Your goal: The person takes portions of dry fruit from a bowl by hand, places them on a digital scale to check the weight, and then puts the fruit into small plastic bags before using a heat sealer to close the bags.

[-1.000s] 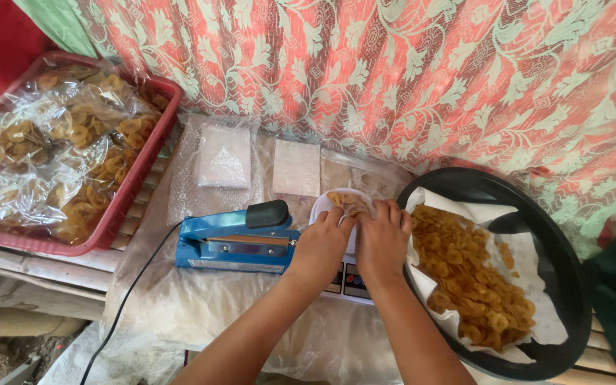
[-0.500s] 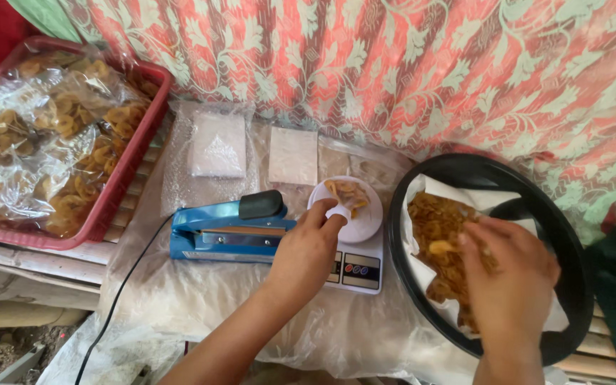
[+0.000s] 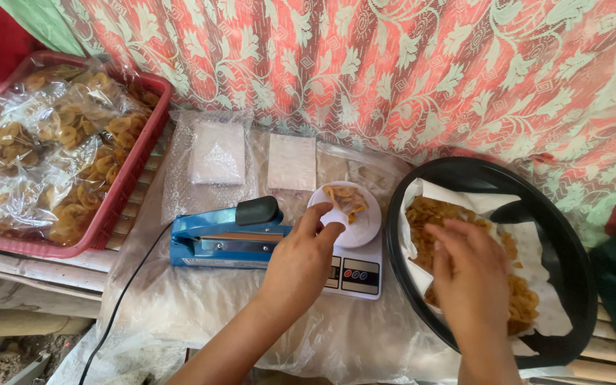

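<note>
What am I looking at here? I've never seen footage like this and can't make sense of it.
One camera, worn on a person's head, looks down at their own bare hands. The left hand holds open a small clear bag of chips over a white kitchen scale. The right hand reaches into the fried chips in a paper-lined black tray. A blue heat sealer lies beside the scale; a red basket holds filled bags.

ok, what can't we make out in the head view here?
- Scale display: partly behind the left hand, too small to read.
- Right hand grip: seen from the back, chips under it hidden.
- Left fingertips: bag mouth in the white bowl unclear.
- Red basket: cut off at left edge.
</note>
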